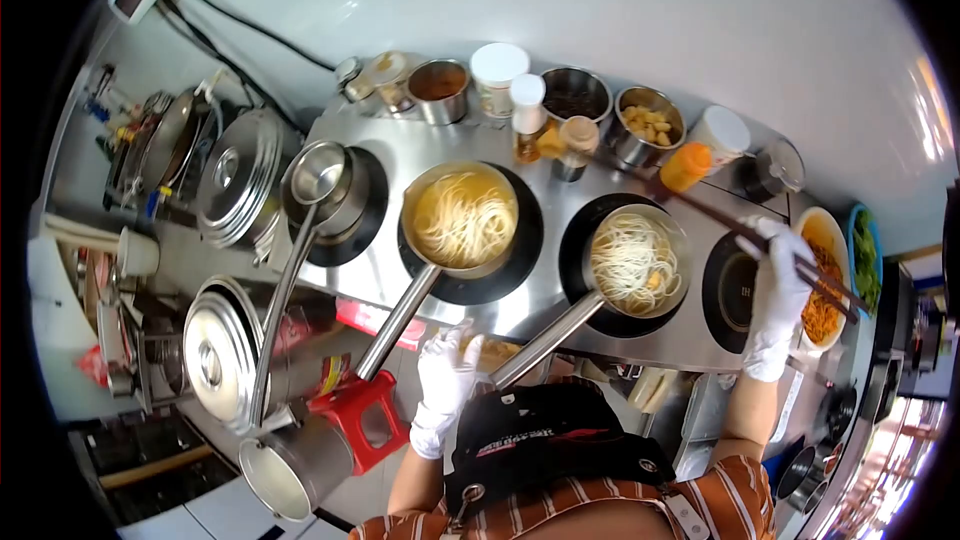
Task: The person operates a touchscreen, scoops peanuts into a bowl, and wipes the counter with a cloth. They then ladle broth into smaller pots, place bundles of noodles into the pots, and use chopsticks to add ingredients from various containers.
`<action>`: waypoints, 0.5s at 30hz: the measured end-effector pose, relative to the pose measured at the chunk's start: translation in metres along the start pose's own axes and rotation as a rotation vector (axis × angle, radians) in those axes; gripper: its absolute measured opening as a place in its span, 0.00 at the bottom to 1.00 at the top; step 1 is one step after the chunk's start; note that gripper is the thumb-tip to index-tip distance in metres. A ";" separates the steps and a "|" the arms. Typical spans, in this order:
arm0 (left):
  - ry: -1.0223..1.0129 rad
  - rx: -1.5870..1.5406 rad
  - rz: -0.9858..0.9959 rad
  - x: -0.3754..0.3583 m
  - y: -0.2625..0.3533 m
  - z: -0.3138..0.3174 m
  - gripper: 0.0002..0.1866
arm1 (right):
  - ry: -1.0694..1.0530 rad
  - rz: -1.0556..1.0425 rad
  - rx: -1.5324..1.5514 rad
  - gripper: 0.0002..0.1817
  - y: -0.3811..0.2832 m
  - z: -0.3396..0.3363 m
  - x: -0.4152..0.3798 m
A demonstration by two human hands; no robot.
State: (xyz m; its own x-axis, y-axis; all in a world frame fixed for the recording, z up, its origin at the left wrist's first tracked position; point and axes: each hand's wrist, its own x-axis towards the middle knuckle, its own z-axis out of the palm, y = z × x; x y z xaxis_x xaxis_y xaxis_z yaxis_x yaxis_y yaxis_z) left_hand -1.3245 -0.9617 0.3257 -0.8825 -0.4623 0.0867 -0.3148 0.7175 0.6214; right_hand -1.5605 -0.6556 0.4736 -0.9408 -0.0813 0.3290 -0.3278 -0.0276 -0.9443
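My right hand (778, 280), in a white glove, is closed around long dark brown chopsticks (705, 212). Their far ends are blurred above the right saucepan. My left hand (446, 372), also gloved, holds nothing, its fingers apart at the stove's front edge between two pan handles. Noodles (640, 262) fill the right saucepan (683, 285), whose handle (545, 345) points towards me. The middle saucepan (412, 202) has noodles (465, 225) in yellowish liquid, and its handle extends down left.
A ladle (290, 305) rests across a small pot (350, 202) on the left burner. Jars, a sauce bottle (684, 168) and metal pots line the back. On the right are a bowl of orange shreds (822, 280) and greens (866, 265). A red stool (375, 420) stands below.
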 end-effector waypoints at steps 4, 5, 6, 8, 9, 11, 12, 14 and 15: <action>0.036 -0.032 0.008 -0.007 -0.004 -0.001 0.16 | -0.323 -0.008 -0.115 0.09 0.017 0.095 -0.027; 0.044 -0.032 0.028 -0.009 -0.005 -0.002 0.16 | -0.474 0.036 -0.172 0.09 0.026 0.117 -0.034; 0.051 -0.031 0.049 -0.011 -0.006 -0.003 0.16 | -0.583 -0.015 -0.132 0.11 0.053 0.134 -0.045; 0.040 -0.018 0.031 -0.016 -0.009 -0.007 0.15 | -0.857 -0.524 -0.179 0.14 0.090 0.163 -0.044; 0.028 -0.005 0.015 -0.018 -0.011 -0.010 0.15 | -0.977 -0.687 -0.402 0.15 0.112 0.168 -0.053; 0.068 -0.003 0.031 -0.024 -0.019 -0.014 0.15 | -1.085 -0.756 -0.662 0.15 0.112 0.171 -0.070; 0.105 -0.012 0.039 -0.027 -0.024 -0.018 0.15 | -1.142 -0.695 -0.680 0.15 0.109 0.166 -0.075; 0.177 -0.045 0.042 -0.032 -0.031 -0.025 0.14 | -1.168 -0.607 -0.661 0.15 0.076 0.158 -0.072; 0.179 -0.050 0.040 -0.033 -0.035 -0.028 0.14 | -1.179 -0.519 -0.637 0.15 0.063 0.154 -0.071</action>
State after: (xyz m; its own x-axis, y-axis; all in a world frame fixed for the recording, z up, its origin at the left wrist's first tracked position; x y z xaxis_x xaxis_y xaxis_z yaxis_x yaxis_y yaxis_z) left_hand -1.2744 -0.9857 0.3231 -0.8164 -0.5221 0.2467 -0.2589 0.7128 0.6518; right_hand -1.5014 -0.8046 0.3902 -0.1902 -0.9718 0.1396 -0.8838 0.1076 -0.4553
